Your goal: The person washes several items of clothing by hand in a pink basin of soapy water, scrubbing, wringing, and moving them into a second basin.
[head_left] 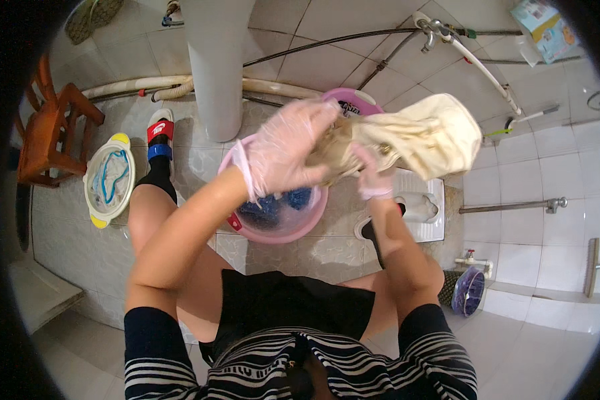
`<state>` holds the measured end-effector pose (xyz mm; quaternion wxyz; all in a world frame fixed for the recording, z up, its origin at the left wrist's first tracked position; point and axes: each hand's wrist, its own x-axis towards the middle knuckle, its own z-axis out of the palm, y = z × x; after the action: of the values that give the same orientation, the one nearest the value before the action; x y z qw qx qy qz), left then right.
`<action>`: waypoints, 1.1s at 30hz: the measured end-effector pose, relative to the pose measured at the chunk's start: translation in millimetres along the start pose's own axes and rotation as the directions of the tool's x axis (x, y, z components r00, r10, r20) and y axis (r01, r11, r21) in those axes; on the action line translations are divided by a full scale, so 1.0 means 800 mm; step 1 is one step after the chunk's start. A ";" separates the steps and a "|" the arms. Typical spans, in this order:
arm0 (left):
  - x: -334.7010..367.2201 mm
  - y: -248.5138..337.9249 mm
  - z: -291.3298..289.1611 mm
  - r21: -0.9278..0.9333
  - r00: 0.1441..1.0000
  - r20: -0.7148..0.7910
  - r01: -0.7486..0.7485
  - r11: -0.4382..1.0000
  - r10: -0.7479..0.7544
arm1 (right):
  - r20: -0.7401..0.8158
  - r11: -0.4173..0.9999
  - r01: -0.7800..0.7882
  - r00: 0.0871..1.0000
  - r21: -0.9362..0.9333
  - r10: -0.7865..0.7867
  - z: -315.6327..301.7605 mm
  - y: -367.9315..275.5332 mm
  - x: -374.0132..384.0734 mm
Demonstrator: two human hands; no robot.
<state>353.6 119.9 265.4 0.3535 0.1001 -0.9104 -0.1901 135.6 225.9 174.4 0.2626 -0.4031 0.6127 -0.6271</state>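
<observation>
Both my hands wear thin clear gloves and grip a wet cream-coloured cloth (425,137) held up above a pink basin (305,227). My left hand (283,150) clasps the darker, bunched end of the cloth. My right hand (373,175) holds it from beneath, just right of the left. The loose part of the cloth hangs out to the right. In the basin lie water and blue fabric (278,205).
A second pink basin (351,101) stands behind. A cream lidded basin (109,179) with blue cloth sits at left beside a wooden stool (49,133). A white column (217,63), hoses, a wall tap (432,32) and a floor toilet (425,207) surround me.
</observation>
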 end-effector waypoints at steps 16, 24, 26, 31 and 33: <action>-0.066 -0.056 0.012 0.197 0.819 0.518 0.168 0.966 -0.248 | -0.136 0.159 -0.216 0.905 -0.963 0.404 -0.130 0.209 0.068; -0.073 -0.054 0.014 0.204 0.775 0.546 0.246 0.948 -0.319 | 0.316 0.577 0.055 0.876 -0.815 0.363 -0.009 0.183 -0.001; -0.074 -0.057 0.013 0.123 0.858 0.401 0.297 0.947 -0.321 | 0.406 0.599 0.028 0.761 -0.800 0.506 0.014 0.190 -0.012; -0.075 -0.059 0.002 -0.260 0.740 0.330 0.668 0.697 -0.586 | 0.344 0.519 0.045 0.798 -0.853 0.495 0.082 0.202 -0.063; -0.089 -0.065 0.009 -0.435 0.663 0.310 0.737 0.518 -0.682 | 0.203 0.156 0.138 0.806 -0.978 0.556 0.105 0.198 -0.092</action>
<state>403.5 97.1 195.7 0.2117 0.3520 -0.7169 -0.5633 218.5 222.6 -0.7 0.1917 -0.5337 0.8185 0.0924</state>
